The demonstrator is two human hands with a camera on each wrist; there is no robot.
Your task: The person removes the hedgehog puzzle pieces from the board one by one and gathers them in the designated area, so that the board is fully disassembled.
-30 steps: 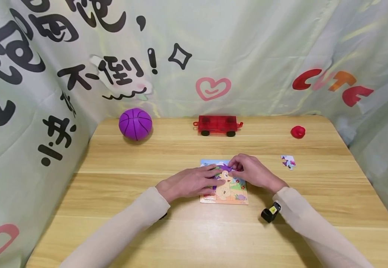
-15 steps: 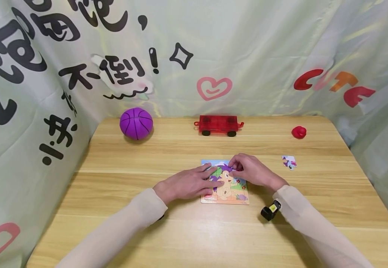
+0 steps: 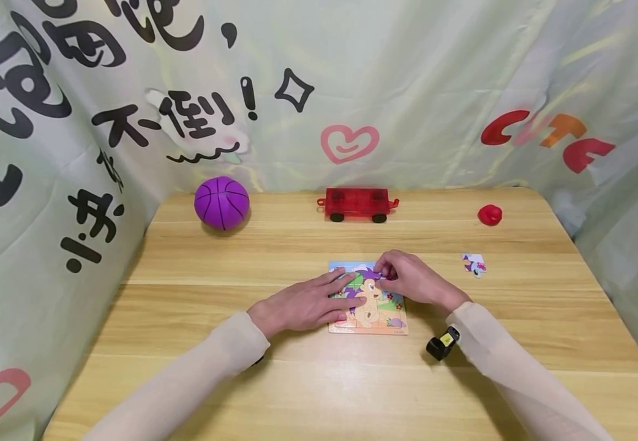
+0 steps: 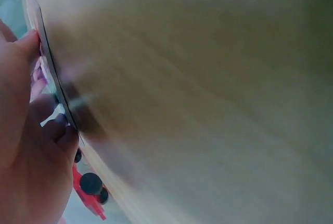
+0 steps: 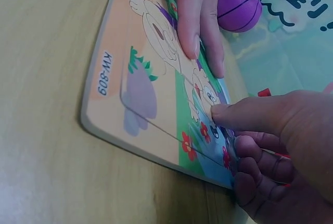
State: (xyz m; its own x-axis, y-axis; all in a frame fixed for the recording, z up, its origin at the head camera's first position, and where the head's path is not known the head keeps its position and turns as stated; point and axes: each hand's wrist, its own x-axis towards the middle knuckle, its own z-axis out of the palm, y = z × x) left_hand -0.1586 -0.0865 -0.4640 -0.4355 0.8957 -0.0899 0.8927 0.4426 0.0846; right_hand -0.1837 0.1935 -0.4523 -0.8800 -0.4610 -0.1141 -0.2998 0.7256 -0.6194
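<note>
Farthest left on the wooden table [image 3: 198,367], a purple ball [image 3: 222,203] sits near the back edge, well apart from the hands. Nearer the middle, the left hand [image 3: 302,301] lies flat with straight fingers [image 5: 190,13] pressing on the left part of a picture puzzle [image 3: 371,312], which rests flat on the table in front of the person. Behind the puzzle, at the back edge, stands a red toy cart [image 3: 357,204] with black wheels. On the puzzle's right upper part the right hand [image 3: 409,278] has its fingers curled, the thumb [image 5: 250,114] pressed on a piece of the picture; whether it pinches that piece cannot be told. Further right a loose puzzle piece [image 3: 474,264] lies alone, and beyond it a small red toy [image 3: 490,215] sits near the back right corner.
</note>
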